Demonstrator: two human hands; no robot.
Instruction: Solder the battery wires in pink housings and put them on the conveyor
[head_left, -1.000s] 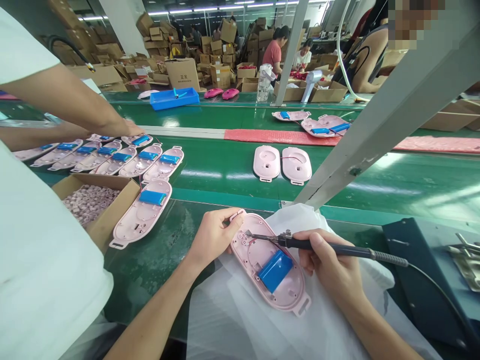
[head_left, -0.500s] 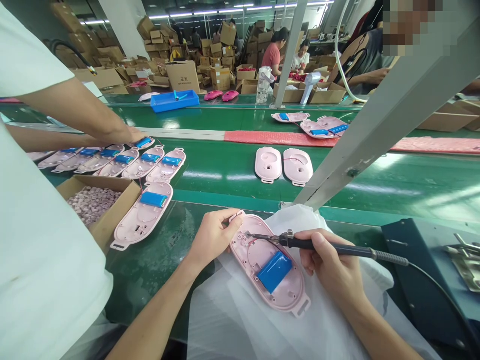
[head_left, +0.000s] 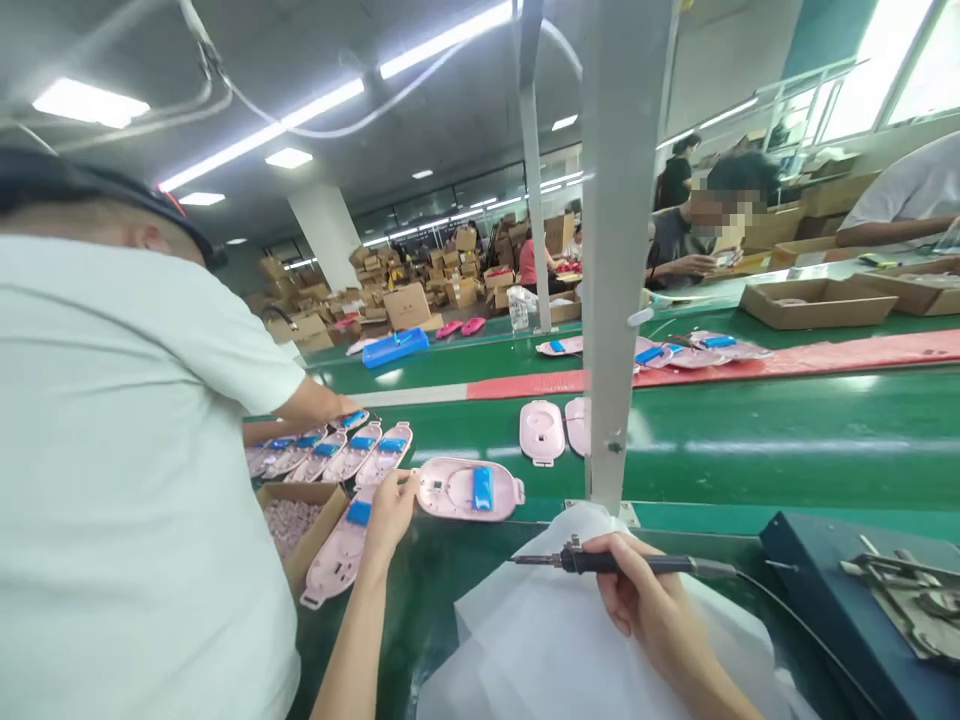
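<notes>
My left hand (head_left: 391,512) pinches one end of a pink plastic housing (head_left: 450,502), held over the edge of the green conveyor belt. A blue battery pack (head_left: 483,489) sits inside that housing, towards its far end from my fingers. In my right hand (head_left: 649,590) is a soldering iron (head_left: 630,563), its thin tip pointing left above a white plastic sheet (head_left: 547,640) and apart from the housing. Left of my left hand lies another open pink housing (head_left: 335,562) with a blue pack, partly covered by my wrist.
A co-worker in a white shirt (head_left: 135,420) stands close at left, reaching to a row of pink housings (head_left: 360,452). A carton of small parts (head_left: 330,520) is beside them. An upright metal post (head_left: 609,400) rises ahead; a dark blue box (head_left: 817,600) stands at right.
My left hand has carried the housing forward and left, away from the iron, and turned it sideways. The soldering iron stays in my right hand. The view has tilted up.
</notes>
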